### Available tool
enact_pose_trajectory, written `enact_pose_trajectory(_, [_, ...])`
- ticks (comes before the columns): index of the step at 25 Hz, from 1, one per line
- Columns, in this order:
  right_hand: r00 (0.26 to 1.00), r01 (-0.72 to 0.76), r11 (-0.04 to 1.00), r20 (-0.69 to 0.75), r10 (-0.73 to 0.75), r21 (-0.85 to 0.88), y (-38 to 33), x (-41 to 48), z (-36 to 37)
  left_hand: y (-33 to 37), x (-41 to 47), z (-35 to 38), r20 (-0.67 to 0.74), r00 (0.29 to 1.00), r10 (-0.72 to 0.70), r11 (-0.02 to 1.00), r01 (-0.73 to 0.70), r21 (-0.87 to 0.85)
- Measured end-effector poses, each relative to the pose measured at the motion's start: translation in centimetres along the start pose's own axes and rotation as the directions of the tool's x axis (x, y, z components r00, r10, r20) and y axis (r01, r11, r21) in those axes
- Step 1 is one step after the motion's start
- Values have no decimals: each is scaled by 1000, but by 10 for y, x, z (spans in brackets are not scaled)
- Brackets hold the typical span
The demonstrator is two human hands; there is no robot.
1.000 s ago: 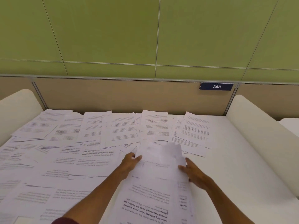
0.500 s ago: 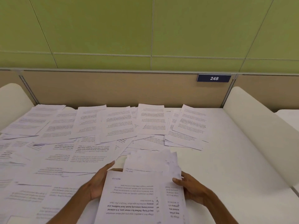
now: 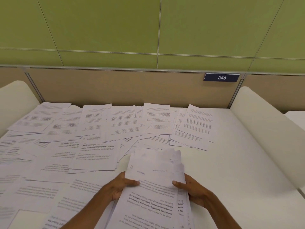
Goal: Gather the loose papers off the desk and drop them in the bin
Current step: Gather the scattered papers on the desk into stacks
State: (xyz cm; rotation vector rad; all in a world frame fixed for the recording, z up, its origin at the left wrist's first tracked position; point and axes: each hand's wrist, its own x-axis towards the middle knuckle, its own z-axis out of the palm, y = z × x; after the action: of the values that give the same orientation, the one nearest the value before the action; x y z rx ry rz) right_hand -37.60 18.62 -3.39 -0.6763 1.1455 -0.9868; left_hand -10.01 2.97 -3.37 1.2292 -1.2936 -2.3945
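Observation:
A stack of printed papers is lifted off the white desk, held from both sides. My left hand grips its left edge with the thumb on top. My right hand grips its right edge the same way. The top of the stack is crumpled and uneven. Many loose printed sheets lie overlapping across the left and back of the desk. A small pile of sheets lies at the back right. No bin is in view.
A tan partition with a blue plate reading 248 closes the desk's back, below a green wall. Rounded white side dividers stand at the left and the right. The desk's right part is bare white surface.
Both hands have drawn the stack back toward me and lifted it off the spread sheets. My left hand shifted from the stack's far left corner to its left edge.

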Motion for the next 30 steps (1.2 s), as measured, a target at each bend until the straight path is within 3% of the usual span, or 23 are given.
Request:
enact_pose_trajectory(3, [996,76,995,-47,-80,-70,-5,0,5,13,1,20,-94,995,25,995,-16,94])
enact_pose_trajectory(6, [943,248,953,-181,-278,-172,-37,-7,9,51,-5,44,-183,959,218,972,-195,132])
enact_pose_trajectory(8, [853,369,895,-291,-433,-249,-78,-12,12,90,-15,62,-198,893,403,914,-383,133])
enact_pose_trajectory(11, [671,532,764,-369,-643,-366,-146,-18,18,151,-33,88,-173,738,653,756,-620,210])
enact_pose_trajectory(14, [553,653,644,-331,-765,-398,-185,-21,22,190,-42,105,-146,606,782,623,-750,224])
enact_pose_trajectory(16, [518,685,611,-323,-792,-397,-190,-19,24,196,-35,109,-180,569,803,597,-767,235])
enact_pose_trajectory(19, [522,653,623,-339,-783,-431,-176,-5,22,184,-13,108,-331,624,708,704,-655,272])
enact_pose_trajectory(23, [593,514,700,-385,-708,-496,-146,15,11,152,14,94,-448,685,575,815,-531,235])
enact_pose_trajectory(26, [600,456,731,-431,-674,-508,-130,26,7,138,21,92,-421,715,559,828,-510,234])
enact_pose_trajectory(30, [510,605,732,-554,-658,-312,-127,26,6,139,17,95,-311,699,644,763,-614,201])
